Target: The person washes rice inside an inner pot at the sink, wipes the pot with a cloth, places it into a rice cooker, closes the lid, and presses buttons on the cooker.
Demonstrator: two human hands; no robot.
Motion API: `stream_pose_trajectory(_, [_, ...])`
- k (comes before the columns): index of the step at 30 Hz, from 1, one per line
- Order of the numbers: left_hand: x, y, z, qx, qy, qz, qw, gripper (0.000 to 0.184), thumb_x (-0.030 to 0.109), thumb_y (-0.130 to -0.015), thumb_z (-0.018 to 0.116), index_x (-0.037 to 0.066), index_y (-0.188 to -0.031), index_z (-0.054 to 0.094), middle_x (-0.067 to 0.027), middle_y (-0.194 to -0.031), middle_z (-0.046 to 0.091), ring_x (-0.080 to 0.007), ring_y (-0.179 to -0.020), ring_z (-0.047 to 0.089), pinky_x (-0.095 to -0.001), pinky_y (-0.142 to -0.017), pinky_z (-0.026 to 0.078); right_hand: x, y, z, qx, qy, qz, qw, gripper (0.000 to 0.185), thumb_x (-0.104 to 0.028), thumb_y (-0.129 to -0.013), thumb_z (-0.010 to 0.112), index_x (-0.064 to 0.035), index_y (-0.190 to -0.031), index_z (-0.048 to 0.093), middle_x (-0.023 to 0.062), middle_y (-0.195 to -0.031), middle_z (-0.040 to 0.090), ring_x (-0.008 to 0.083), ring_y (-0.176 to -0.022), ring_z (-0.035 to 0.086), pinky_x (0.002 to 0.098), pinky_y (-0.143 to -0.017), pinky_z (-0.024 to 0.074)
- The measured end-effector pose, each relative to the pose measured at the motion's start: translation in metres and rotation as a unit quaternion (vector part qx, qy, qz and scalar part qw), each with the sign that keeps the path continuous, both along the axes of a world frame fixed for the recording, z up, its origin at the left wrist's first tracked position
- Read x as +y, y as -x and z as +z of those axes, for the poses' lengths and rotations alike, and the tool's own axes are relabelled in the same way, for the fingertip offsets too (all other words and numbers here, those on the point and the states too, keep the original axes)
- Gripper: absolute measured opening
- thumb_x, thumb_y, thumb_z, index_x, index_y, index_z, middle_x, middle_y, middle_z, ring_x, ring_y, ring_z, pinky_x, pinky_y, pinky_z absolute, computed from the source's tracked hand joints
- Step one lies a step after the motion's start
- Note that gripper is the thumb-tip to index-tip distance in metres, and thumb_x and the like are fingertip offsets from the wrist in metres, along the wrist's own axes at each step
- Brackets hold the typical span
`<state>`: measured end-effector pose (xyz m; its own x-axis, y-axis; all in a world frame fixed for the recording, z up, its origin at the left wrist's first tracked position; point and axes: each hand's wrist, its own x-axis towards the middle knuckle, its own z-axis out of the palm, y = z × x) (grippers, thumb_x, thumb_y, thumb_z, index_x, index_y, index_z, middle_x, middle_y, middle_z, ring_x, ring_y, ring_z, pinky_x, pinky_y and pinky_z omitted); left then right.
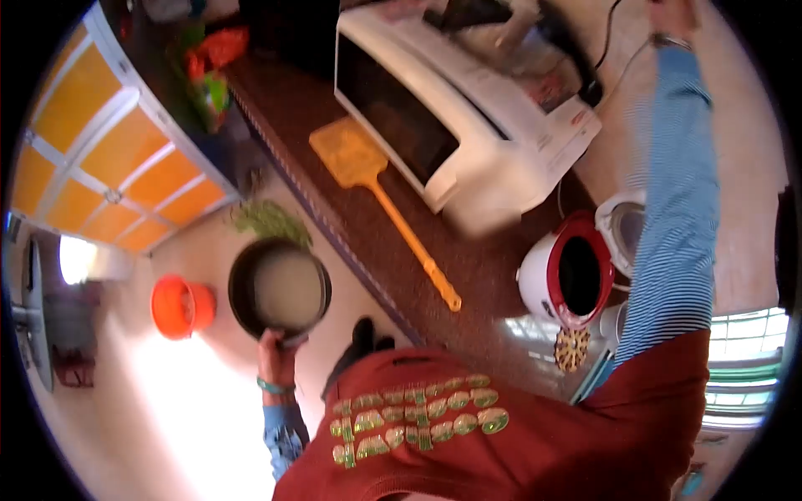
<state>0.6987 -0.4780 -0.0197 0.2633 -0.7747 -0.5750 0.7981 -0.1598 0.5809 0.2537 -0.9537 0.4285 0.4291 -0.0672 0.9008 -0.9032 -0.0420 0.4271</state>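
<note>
My left hand is closed on the rim of a dark round cooking pot, held out over the floor. Cloudy whitish liquid fills part of the pot; what lies under its surface I cannot make out. My right hand reaches up along the wall at the top right edge of view, close to a thin cable. Its fingers are cut off and blurred, so their state is hidden. Below that arm a white and red rice cooker stands on the counter with its lid swung up and a dark interior.
An orange fly swatter lies on the dark counter before a white microwave with things on top. A patterned trivet sits by the cooker. An orange bucket and green leaves are on the floor.
</note>
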Motion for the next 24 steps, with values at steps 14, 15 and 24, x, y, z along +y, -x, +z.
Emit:
stream_pose_trajectory(14, [-0.022, -0.025, 0.007, -0.040, 0.006, 0.009, 0.999, 0.021, 0.008, -0.075, 0.043, -0.005, -0.089, 0.052, -0.0137, -0.088, 0.059, -0.0267, -0.075, 0.059, -0.0379, -0.067, 0.052, 0.336, -0.095, -0.268, -0.452, -0.708, 0.353, 0.411, 0.039, -0.023, -0.072, 0.066, -0.0031, -0.103, 0.055, 0.0189, -0.094, 0.057, 0.0341, -0.086, 0.056, 0.0394, -0.072, 0.0460])
stream_pose_trajectory(15, [-0.021, -0.027, 0.003, -0.056, 0.013, 0.008, 0.998, 0.021, 0.008, -0.075, 0.043, -0.004, -0.090, 0.052, -0.0133, -0.090, 0.058, -0.0264, -0.075, 0.059, -0.0381, -0.066, 0.053, 0.335, -0.096, -0.297, -0.481, -0.727, 0.316, 0.374, 0.041, -0.024, -0.072, 0.067, -0.0031, -0.105, 0.055, 0.0193, -0.096, 0.058, 0.0344, -0.087, 0.056, 0.0393, -0.074, 0.0463])
stream_pose_trajectory(24, [-0.003, -0.025, 0.022, 0.017, -0.054, 0.042, 0.998, 0.024, 0.010, -0.075, 0.045, -0.003, -0.094, 0.053, -0.0144, -0.092, 0.059, -0.0277, -0.080, 0.059, -0.0401, -0.066, 0.054, 0.338, -0.107, -0.434, -0.181, -0.777, 0.041, 0.601, 0.046, -0.017, -0.068, 0.066, 0.0023, -0.107, 0.053, 0.0222, -0.097, 0.057, 0.0389, -0.089, 0.055, 0.0425, -0.077, 0.0452])
